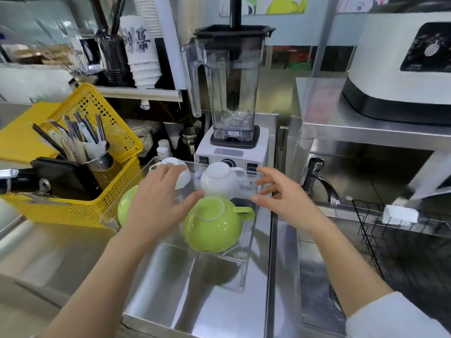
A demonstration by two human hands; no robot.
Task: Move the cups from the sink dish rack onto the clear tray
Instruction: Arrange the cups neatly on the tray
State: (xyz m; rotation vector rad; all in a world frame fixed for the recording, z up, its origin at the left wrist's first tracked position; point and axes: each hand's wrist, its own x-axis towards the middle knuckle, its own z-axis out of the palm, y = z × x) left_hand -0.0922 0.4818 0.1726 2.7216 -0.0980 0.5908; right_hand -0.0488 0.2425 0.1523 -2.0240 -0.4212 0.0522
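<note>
Steel counter (73, 252), four upturned cups inside clear tray (246, 252); left hand (156, 203) and right hand (280, 193) above, grips open, empty.

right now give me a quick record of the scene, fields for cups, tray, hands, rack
cups: four, all upside down; green cup, second green cup, white cup, second white cup
tray: clear tray on the steel counter, holding all four cups
left hand: open, over the left cups, holding nothing
right hand: open, right of the white cup, holding nothing
rack: black wire, far right, no cups visible
</note>
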